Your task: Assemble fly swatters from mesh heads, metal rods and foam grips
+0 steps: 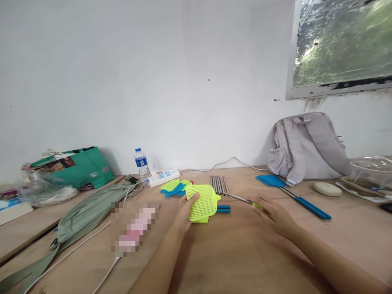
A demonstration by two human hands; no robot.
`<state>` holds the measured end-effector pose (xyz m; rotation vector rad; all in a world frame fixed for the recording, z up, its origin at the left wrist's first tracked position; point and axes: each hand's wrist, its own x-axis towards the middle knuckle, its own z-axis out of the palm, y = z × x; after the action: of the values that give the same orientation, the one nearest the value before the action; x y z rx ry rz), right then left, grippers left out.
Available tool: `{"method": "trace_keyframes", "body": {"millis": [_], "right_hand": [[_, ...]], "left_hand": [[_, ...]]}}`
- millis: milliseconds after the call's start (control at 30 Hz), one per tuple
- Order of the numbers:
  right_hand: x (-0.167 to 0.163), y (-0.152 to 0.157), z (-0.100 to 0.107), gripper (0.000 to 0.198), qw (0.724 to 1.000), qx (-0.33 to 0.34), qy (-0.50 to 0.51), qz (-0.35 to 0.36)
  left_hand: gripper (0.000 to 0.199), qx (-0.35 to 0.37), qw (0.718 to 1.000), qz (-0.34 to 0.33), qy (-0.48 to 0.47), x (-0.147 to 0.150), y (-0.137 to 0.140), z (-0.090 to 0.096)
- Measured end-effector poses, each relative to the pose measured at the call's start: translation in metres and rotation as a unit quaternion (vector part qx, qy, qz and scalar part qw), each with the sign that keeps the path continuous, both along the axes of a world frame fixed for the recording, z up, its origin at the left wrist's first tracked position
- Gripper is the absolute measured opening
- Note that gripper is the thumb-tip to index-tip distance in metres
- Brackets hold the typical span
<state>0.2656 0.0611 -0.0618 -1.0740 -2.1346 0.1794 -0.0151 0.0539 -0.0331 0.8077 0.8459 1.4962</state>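
Note:
My left hand [183, 213] grips a yellow-green perforated fly swatter head [202, 202], thumb on its face. In my right hand [272, 214] is a yellow-green handle [259, 206] with a thin metal rod [241, 199] sticking out towards the left. The rod's tip is apart from the swatter head's neck. Behind the head lie blue handles [225, 209], partly hidden. Several metal rods [217, 184] lie side by side farther back. Yellow-green and blue swatter heads [175, 188] form a loose pile at the back left. Blue fly swatters [272, 180] with long handles lie to the right.
A power strip [163, 177] and water bottle [141, 162] stand by the wall. Leftward are a grey-green bag [87, 216], white cable [105, 275], blurred pink object [137, 228] and green bag [88, 169]. A backpack [309, 147] and white oval object [327, 188] are right.

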Motion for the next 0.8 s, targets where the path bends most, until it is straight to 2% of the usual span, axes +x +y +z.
{"method": "trace_keyframes", "body": {"millis": [267, 567, 800], "right_hand": [[-0.003, -0.009, 0.010, 0.033, 0.999, -0.012, 0.007, 0.048], [-0.002, -0.008, 0.009, 0.032, 0.999, -0.009, 0.007, 0.049], [-0.003, -0.008, 0.009, 0.029, 0.999, -0.006, 0.014, 0.045]], "left_hand": [[0.027, -0.009, 0.999, -0.047, 0.014, 0.006, -0.002, -0.006], [0.031, -0.021, 0.999, -0.044, 0.016, 0.006, 0.000, -0.008], [0.027, -0.039, 0.998, -0.042, 0.027, 0.009, -0.002, -0.008]]}}
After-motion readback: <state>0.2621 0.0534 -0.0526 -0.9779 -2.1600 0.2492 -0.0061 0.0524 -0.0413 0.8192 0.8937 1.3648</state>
